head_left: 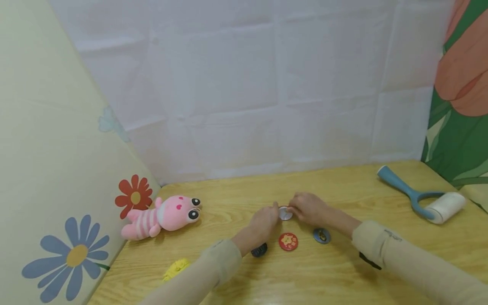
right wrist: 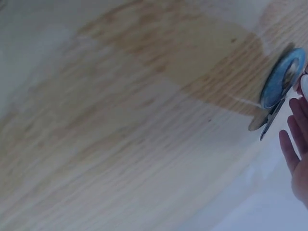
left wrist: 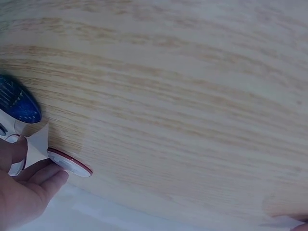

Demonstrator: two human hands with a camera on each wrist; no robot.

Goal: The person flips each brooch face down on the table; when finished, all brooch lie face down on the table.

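Observation:
A round pin badge with its pale back showing and a red rim is pinched between my two hands over the table. My left hand grips its left edge, and my right hand has its fingertips at the right edge. In the left wrist view, the red-rimmed badge rests against the left fingers. Nearer me lie a red badge with a yellow star, a blue badge under the right wrist, and a dark badge partly covered by the left wrist.
A pink striped plush toy lies at the back left. Beside the left sleeve is a yellow object, partly hidden. A blue-handled lint roller lies at the right. A white cloth hangs behind the wooden table.

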